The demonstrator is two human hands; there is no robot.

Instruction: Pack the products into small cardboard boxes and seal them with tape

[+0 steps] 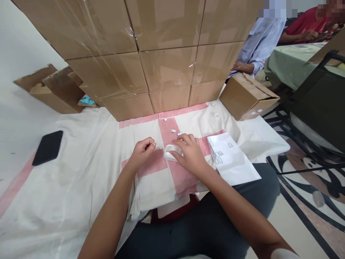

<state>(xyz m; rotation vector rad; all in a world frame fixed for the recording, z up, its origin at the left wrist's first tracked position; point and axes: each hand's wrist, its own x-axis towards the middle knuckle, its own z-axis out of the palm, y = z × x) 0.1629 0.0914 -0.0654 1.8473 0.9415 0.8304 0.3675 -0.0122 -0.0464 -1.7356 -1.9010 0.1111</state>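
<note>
My left hand [142, 151] is closed in a pinch above the pink-and-white cloth. A thin, pale, see-through bit seems to stick out from its fingertips, too small to name. To its right, my right hand [191, 153] holds a small white plastic container [169, 155], thumb at the near side and fingers over the far side. Those fingers hide part of the container and whatever is inside it. Just beyond them lies a small blue-edged sticker [179, 133], with a tiny white scrap [173, 131] close by. A white sheet [237, 160] bearing several dark-outlined stickers rests right of my right hand.
Stacked, taped cardboard boxes [169, 70] form a wall across the back. An open carton [56, 90] stands left, another carton [248, 97] right. A black phone-like slab [48, 147] lies on the cloth. Two other people sit or stand at the far right, near a green-covered table [285, 61].
</note>
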